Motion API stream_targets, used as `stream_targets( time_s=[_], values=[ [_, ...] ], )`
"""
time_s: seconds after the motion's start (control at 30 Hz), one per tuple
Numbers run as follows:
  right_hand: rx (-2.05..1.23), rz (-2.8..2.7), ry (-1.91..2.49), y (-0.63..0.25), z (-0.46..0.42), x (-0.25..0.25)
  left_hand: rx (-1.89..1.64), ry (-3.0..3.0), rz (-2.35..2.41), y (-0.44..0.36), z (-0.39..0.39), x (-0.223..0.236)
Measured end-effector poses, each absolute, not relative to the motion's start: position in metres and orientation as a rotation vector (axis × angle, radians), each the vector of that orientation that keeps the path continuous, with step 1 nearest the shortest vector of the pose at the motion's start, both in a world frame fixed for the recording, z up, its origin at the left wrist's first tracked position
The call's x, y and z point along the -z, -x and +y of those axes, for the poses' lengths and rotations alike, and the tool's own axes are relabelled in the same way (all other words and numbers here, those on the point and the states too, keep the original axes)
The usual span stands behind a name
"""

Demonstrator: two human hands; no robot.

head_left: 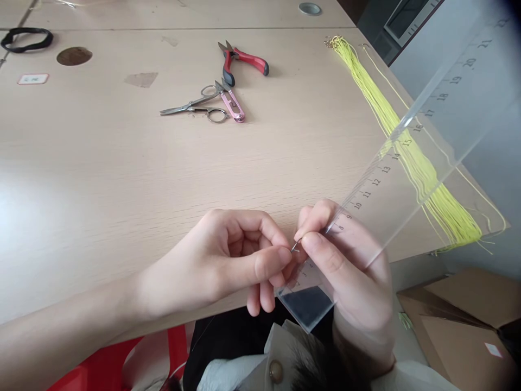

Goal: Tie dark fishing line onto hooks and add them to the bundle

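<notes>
My left hand comes in from the left, thumb and forefinger pinched on one end of a small thin metal piece. What kind of piece it is I cannot make out. The thumb and forefinger of my right hand meet at its other end. That same right hand also holds a clear plastic ruler, which slants from my lap up to the upper right. Parts of the right fingers show through the ruler or are hidden behind the thumb.
Yellow cords lie bundled along the table's right edge, partly under the ruler. Farther back are red-handled pliers, metal scissors and pink thread snips. A black band lies far left. Below right stands a cardboard box.
</notes>
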State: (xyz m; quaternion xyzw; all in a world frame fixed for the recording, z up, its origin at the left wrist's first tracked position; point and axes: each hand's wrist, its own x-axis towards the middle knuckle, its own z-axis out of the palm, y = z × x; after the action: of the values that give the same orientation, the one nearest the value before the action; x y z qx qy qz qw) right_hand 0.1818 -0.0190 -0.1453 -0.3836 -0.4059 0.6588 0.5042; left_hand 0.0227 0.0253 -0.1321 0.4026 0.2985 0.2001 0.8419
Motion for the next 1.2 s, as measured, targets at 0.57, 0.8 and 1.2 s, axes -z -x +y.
stream_targets(
  time_s=[0.57,0.8,1.2],
  values=[
    [-1.635,-0.994,0.969,-0.185,-0.017,0.143,-0.457,-0.874,0.66,-0.023,0.023,0.134],
    [-1.585,-1.01,0.981,-0.182,-0.017,0.142,-0.425,-0.92,0.665,-0.022,0.019,0.133],
    [-1.389,-0.879,0.768,-0.191,-0.02,0.142,-0.547,-0.864,0.674,-0.022,0.022,0.134]
  ],
)
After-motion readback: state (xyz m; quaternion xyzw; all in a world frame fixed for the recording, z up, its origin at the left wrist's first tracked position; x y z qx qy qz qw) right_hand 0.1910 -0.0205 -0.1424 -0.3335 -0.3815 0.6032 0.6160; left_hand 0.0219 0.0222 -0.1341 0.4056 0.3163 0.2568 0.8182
